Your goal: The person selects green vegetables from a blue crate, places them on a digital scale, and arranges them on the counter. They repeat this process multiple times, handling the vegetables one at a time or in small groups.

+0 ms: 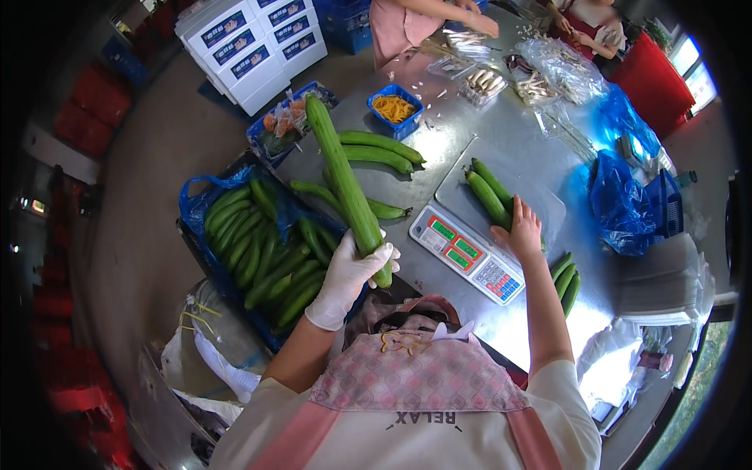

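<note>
Gloved in white, my left hand [358, 267] grips the lower end of a long green loofah gourd [346, 182], which points away from me. My bare right hand [523, 229] rests on green gourds [489, 194] lying on the plate of a digital scale [467, 252]; whether its fingers grip one is partly hidden. Several more gourds [376, 155] lie on the metal table left of the scale, some partly behind the held one. A crate lined with blue plastic [194, 202], full of green gourds, stands at my left. Other gourds [565, 282] lie right of the scale.
A blue basket of yellow bands [395, 110] stands on the metal table [435, 147]. Packed mushrooms [483, 82] and clear bags lie farther back, near two people at work. Blue plastic bags [623, 205] and stacked white foam trays [658, 282] are at right; white boxes [252, 59] stand back left.
</note>
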Action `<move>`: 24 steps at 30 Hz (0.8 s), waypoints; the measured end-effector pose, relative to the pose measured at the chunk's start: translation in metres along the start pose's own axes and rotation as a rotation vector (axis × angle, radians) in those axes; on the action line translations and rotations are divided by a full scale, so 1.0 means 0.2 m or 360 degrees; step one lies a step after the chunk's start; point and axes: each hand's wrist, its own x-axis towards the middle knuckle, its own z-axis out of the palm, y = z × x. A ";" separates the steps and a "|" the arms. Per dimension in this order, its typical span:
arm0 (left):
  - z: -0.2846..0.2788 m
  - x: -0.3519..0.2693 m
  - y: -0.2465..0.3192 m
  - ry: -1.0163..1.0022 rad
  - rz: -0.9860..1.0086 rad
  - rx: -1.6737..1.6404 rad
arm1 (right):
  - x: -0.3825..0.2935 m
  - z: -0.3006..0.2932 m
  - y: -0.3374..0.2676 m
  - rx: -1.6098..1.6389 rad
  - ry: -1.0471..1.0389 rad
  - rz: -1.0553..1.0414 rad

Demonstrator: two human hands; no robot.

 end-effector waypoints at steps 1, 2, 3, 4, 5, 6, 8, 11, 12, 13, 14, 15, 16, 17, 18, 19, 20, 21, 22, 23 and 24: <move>0.00 0.00 0.01 -0.0010 0.0005 0.0017 | 0.00 0.00 -0.01 0.0001 0.0008 0.0005; 0.00 0.00 0.01 -0.0020 0.0009 0.0034 | 0.00 -0.01 -0.01 0.0001 0.0016 0.0011; 0.00 -0.01 0.00 -0.0026 -0.0005 0.0046 | -0.02 -0.01 -0.01 -0.0002 0.0025 0.0023; 0.00 -0.01 -0.01 -0.0054 0.0021 0.0034 | -0.01 -0.02 -0.02 -0.0006 0.0034 0.0034; 0.00 0.00 -0.01 -0.0081 0.0047 0.0021 | 0.00 -0.02 -0.02 -0.0009 0.0041 0.0044; 0.00 0.00 -0.01 -0.0091 0.0056 -0.0005 | 0.00 -0.01 -0.02 0.0012 0.0079 0.0056; 0.01 0.02 -0.01 -0.0041 0.0032 -0.0046 | -0.01 -0.03 -0.02 0.0020 0.0104 0.0077; 0.06 0.04 0.06 0.0041 -0.0023 -0.0215 | -0.02 -0.06 -0.03 0.0055 0.0093 0.0115; 0.05 0.06 0.08 0.0068 -0.0083 -0.0229 | -0.02 -0.06 -0.04 0.0052 0.0076 0.0118; 0.04 0.08 0.09 0.0094 -0.0141 -0.0244 | -0.03 -0.06 -0.04 0.0048 0.0060 0.0122; 0.03 0.08 0.10 0.0089 -0.0158 -0.0312 | -0.03 -0.06 -0.04 0.0049 0.0059 0.0123; 0.03 0.08 0.12 0.0081 -0.0173 -0.0382 | -0.04 -0.06 -0.04 0.0048 0.0059 0.0124; 0.03 0.08 0.12 0.0072 -0.0188 -0.0452 | -0.05 -0.06 -0.04 0.0047 0.0061 0.0125; 0.03 0.08 0.13 0.0075 -0.0181 -0.0488 | -0.05 -0.05 -0.04 0.0052 0.0077 0.0121; 0.03 0.08 0.13 0.0079 -0.0175 -0.0522 | -0.06 -0.05 -0.04 0.0059 0.0091 0.0119; 0.04 0.07 0.14 0.0082 -0.0170 -0.0556 | -0.06 -0.04 -0.04 0.0066 0.0105 0.0116; 0.05 0.07 0.14 0.0093 -0.0171 -0.0574 | -0.07 -0.04 -0.04 0.0084 0.0136 0.0106; 0.06 0.07 0.15 0.0102 -0.0174 -0.0591 | -0.08 -0.05 -0.04 0.0101 0.0167 0.0098; 0.07 0.06 0.15 0.0109 -0.0176 -0.0608 | -0.09 -0.05 -0.05 0.0117 0.0199 0.0092; 0.07 0.06 0.15 0.0068 -0.0187 -0.0599 | -0.09 -0.06 -0.05 0.0145 0.0230 0.0054; 0.08 0.06 0.16 0.0017 -0.0201 -0.0587 | -0.10 -0.07 -0.07 0.0171 0.0265 0.0025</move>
